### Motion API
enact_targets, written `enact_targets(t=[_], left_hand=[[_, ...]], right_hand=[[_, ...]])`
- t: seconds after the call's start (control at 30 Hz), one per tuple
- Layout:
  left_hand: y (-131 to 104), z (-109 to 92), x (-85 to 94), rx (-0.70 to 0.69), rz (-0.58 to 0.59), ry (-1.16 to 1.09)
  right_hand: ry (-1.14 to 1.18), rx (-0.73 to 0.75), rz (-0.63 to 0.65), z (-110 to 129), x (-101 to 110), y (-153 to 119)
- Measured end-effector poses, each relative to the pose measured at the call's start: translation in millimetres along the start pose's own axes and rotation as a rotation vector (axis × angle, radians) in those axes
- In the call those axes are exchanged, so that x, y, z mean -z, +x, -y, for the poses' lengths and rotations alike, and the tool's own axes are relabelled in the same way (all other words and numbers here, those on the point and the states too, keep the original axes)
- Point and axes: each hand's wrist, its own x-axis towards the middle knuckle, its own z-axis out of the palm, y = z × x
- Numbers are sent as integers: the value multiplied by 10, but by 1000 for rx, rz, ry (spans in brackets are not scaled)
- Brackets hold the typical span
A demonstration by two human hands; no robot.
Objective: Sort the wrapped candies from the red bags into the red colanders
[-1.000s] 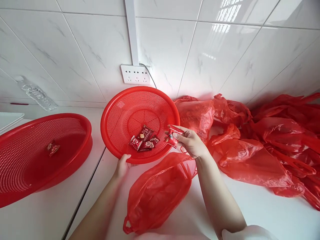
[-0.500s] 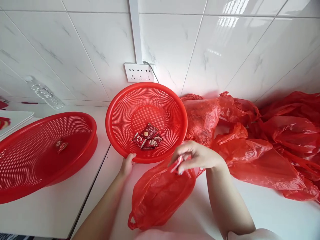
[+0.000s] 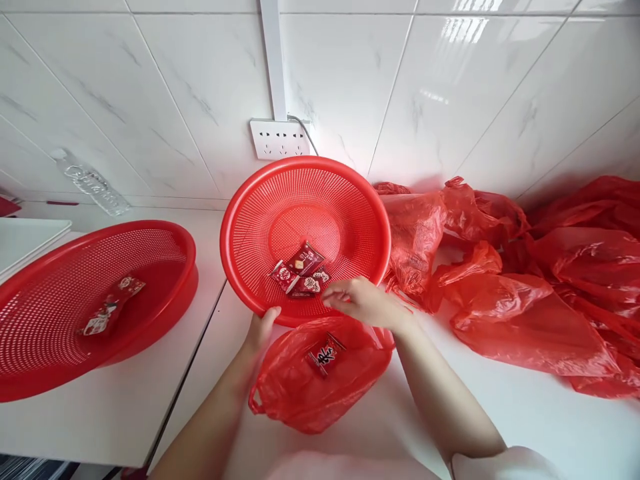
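Note:
A red plastic colander is tilted toward me, its near rim held by my left hand, thumb on top. Several small dark-red snack packets lie low inside it. My right hand reaches over the near rim beside these packets, fingers apart, nothing visible in them. Below, a red plastic bag lies with its mouth open under the right wrist. One snack packet with white lettering rests in the bag.
On the left, a second red colander holds red-and-white packets. Filled red bags crowd the right of the white table. A clear bottle leans by the tiled wall, under which a power strip sits behind the colander.
My right hand has let go of a packet, now in the bag, and moved up to the colander. Larger red-and-white packets now show in the left colander.

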Motion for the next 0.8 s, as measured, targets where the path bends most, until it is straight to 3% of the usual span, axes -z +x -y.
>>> enact_targets(t=[0.07,0.13,0.23,0.33,0.43,0.53,0.67,0.8], left_hand=[[-15,11,-18,-34,17,2],[-30,27,-39,-85,46,6],[-52,49,-71,-132,115,28],[-72,62,-97,-147,155,52],[-91,60,-116,-163,165,40],[-115,48,-131,-167,146,47],[-146,39,-126,-142,114,85],[-140,73,-92,-93,116,107]], right_hand=[[-95,-18,-149,-105,-113,95],[-132,-30,-210,-192,-249,193],[-140,-7,-200,-271,-436,316],[-237,66,-102,-297,-545,387],[-303,17,-33,-295,-593,412],[-280,-64,-71,-276,-646,423],[-273,-53,-147,-271,-717,451],[-16,-117,-223,-345,-666,488]])
